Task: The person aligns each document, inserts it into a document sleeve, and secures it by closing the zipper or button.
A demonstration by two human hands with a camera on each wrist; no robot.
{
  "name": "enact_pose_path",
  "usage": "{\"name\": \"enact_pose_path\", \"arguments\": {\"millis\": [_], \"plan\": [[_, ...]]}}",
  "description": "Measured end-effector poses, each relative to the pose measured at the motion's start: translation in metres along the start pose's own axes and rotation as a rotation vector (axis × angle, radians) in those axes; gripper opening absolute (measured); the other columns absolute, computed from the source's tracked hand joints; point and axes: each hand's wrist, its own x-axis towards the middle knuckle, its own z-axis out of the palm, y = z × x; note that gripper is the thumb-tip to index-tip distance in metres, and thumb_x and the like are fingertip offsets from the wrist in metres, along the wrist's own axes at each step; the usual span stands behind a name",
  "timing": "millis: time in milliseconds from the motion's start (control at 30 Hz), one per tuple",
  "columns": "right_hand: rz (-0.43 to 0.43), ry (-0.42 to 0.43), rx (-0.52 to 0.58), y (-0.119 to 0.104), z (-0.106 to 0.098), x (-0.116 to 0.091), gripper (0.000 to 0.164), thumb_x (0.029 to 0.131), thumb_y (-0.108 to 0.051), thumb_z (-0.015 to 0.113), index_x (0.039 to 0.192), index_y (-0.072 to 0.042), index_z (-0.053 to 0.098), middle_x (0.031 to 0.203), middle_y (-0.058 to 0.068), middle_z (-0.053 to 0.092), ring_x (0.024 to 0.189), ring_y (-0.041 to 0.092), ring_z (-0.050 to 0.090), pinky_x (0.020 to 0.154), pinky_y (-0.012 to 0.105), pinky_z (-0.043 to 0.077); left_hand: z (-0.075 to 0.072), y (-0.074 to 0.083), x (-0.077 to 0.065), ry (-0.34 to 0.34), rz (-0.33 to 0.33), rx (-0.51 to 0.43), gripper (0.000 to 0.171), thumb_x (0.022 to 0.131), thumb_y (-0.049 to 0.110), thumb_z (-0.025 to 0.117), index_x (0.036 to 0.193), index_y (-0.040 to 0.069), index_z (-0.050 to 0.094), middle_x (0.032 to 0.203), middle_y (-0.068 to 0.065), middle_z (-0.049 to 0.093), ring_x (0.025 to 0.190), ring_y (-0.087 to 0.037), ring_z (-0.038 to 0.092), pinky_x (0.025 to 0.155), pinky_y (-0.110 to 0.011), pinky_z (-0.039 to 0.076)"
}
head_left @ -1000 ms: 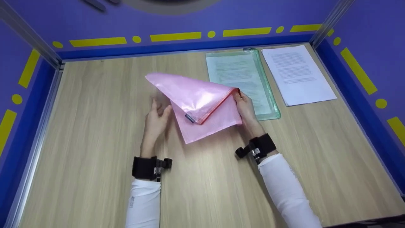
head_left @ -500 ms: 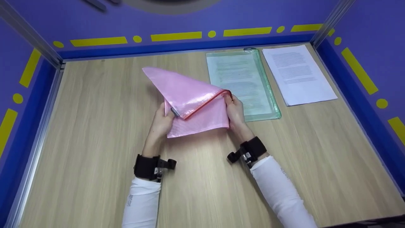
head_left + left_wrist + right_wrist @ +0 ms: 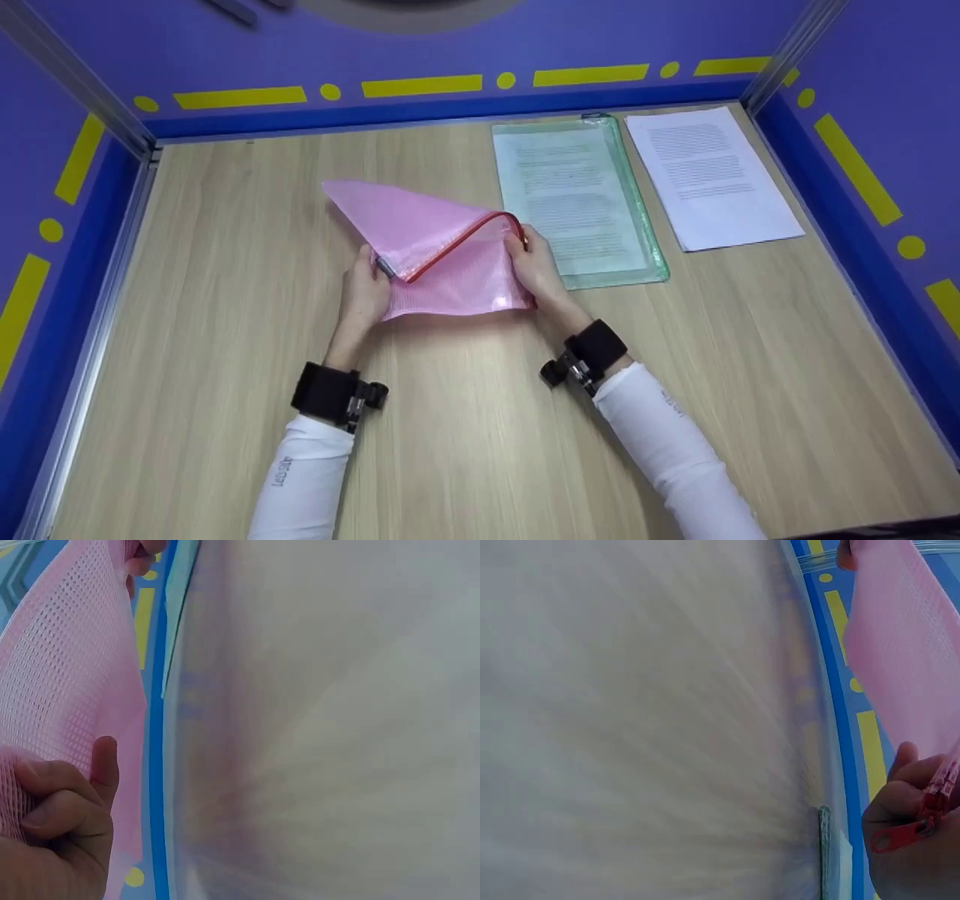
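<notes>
Between both hands, above the table, is a pink mesh zipper pouch (image 3: 457,281) with a red zipper edge and one side folded over in a flap. My left hand (image 3: 365,295) grips its left edge beside a small dark tag (image 3: 384,267); in the left wrist view, curled fingers (image 3: 64,802) hold bunched mesh. At the other edge my right hand (image 3: 538,266) pinches the pouch near the zipper's end. The right wrist view shows a red zipper pull (image 3: 900,835) lying against that hand. The pouch's inside is mostly hidden.
A green-edged clear pouch (image 3: 619,210) with printed sheets inside lies behind my right hand. Farther right is a stack of printed paper (image 3: 712,180). Blue-purple panels (image 3: 420,45) wall the wooden table (image 3: 465,442) at the back and sides.
My left hand has gone from free beside the pink pouch to gripping its left edge. Both hands have shifted the pouch left, and its far corner rose, then dropped.
</notes>
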Motion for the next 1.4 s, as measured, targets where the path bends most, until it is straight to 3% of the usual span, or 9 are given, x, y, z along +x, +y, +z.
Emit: {"name": "enact_pose_path", "arguments": {"millis": [200, 400, 600, 733, 867, 967, 1133, 1267, 1400], "plan": [[-0.009, -0.113, -0.169, -0.003, 0.000, -0.005, 0.058, 0.098, -0.019, 0.057, 0.152, -0.011, 0.037, 0.115, 0.018, 0.063, 0.093, 0.021, 0.061, 0.075, 0.027, 0.051, -0.015, -0.011, 0.002, -0.033, -0.082, 0.078, 0.032, 0.100, 0.002, 0.038, 0.132, 0.001, 0.044, 0.116, -0.024, 0.060, 0.088, -0.028, 0.059, 0.074, -0.035, 0.053], [-0.204, -0.209, -0.489, -0.008, 0.000, -0.015, 0.050, 0.096, -0.016, 0.062, 0.143, -0.006, 0.051, 0.128, 0.019, 0.059, 0.103, 0.028, 0.060, 0.087, 0.039, 0.054, -0.029, -0.015, 0.005, -0.076, -0.129, 0.140, 0.042, 0.103, 0.008, 0.037, 0.145, 0.004, 0.037, 0.112, -0.024, 0.060, 0.072, -0.018, 0.052, 0.059, -0.024, 0.045], [-0.479, -0.383, -0.819, -0.013, 0.003, -0.023, 0.042, 0.096, -0.020, 0.064, 0.135, -0.008, 0.061, 0.146, 0.019, 0.051, 0.134, 0.033, 0.052, 0.114, 0.044, 0.042, -0.036, -0.014, 0.010, -0.091, -0.133, 0.261, 0.059, 0.104, 0.016, 0.039, 0.156, 0.001, 0.019, 0.123, -0.030, 0.059, 0.082, -0.027, 0.057, 0.068, -0.033, 0.051], [-0.541, -0.509, -0.963, -0.011, 0.005, -0.025, 0.048, 0.094, -0.026, 0.067, 0.138, -0.008, 0.058, 0.157, 0.024, 0.036, 0.147, 0.037, 0.036, 0.118, 0.046, 0.037, -0.040, -0.015, 0.010, -0.092, -0.147, 0.328, 0.064, 0.103, 0.023, 0.042, 0.157, 0.002, 0.016, 0.140, -0.035, 0.050, 0.104, -0.042, 0.062, 0.086, -0.048, 0.054], [-0.546, -0.585, -1.092, -0.009, 0.008, -0.024, 0.053, 0.095, -0.033, 0.065, 0.140, -0.007, 0.055, 0.155, 0.033, 0.031, 0.149, 0.044, 0.025, 0.116, 0.048, 0.038, -0.043, -0.016, 0.008, -0.096, -0.144, 0.379, 0.068, 0.103, 0.031, 0.045, 0.157, 0.001, 0.018, 0.150, -0.032, 0.041, 0.132, -0.046, 0.049, 0.110, -0.055, 0.042], [-0.535, -0.610, -1.145, -0.012, 0.009, -0.023, 0.054, 0.095, -0.034, 0.064, 0.141, -0.007, 0.054, 0.153, 0.036, 0.032, 0.149, 0.047, 0.025, 0.114, 0.050, 0.041, -0.047, -0.016, 0.006, -0.098, -0.126, 0.412, 0.068, 0.102, 0.034, 0.046, 0.156, 0.000, 0.021, 0.153, -0.029, 0.039, 0.139, -0.047, 0.042, 0.115, -0.056, 0.036], [-0.534, -0.633, -1.195, -0.018, 0.010, -0.021, 0.051, 0.094, -0.033, 0.066, 0.138, -0.008, 0.056, 0.149, 0.035, 0.040, 0.143, 0.047, 0.037, 0.108, 0.051, 0.047, -0.052, -0.014, 0.001, -0.127, -0.061, 0.521, 0.062, 0.101, 0.034, 0.049, 0.151, 0.001, 0.034, 0.142, -0.029, 0.051, 0.129, -0.048, 0.051, 0.107, -0.058, 0.042], [-0.525, -0.650, -1.206, -0.021, 0.011, -0.019, 0.046, 0.092, -0.031, 0.069, 0.133, -0.011, 0.060, 0.145, 0.030, 0.048, 0.122, 0.038, 0.058, 0.097, 0.048, 0.054, -0.052, -0.012, -0.002, -0.194, 0.036, 0.597, 0.057, 0.098, 0.031, 0.055, 0.144, -0.001, 0.045, 0.134, -0.029, 0.055, 0.123, -0.048, 0.054, 0.105, -0.057, 0.043], [-0.505, -0.654, -1.197, -0.022, 0.013, -0.018, 0.041, 0.089, -0.028, 0.071, 0.127, -0.013, 0.064, 0.141, 0.028, 0.051, 0.098, 0.031, 0.062, 0.089, 0.047, 0.055, -0.049, -0.010, -0.004, -0.290, 0.136, 0.631, 0.056, 0.093, 0.028, 0.063, 0.137, -0.003, 0.052, 0.143, -0.031, 0.050, 0.132, -0.048, 0.049, 0.113, -0.056, 0.038]]}}
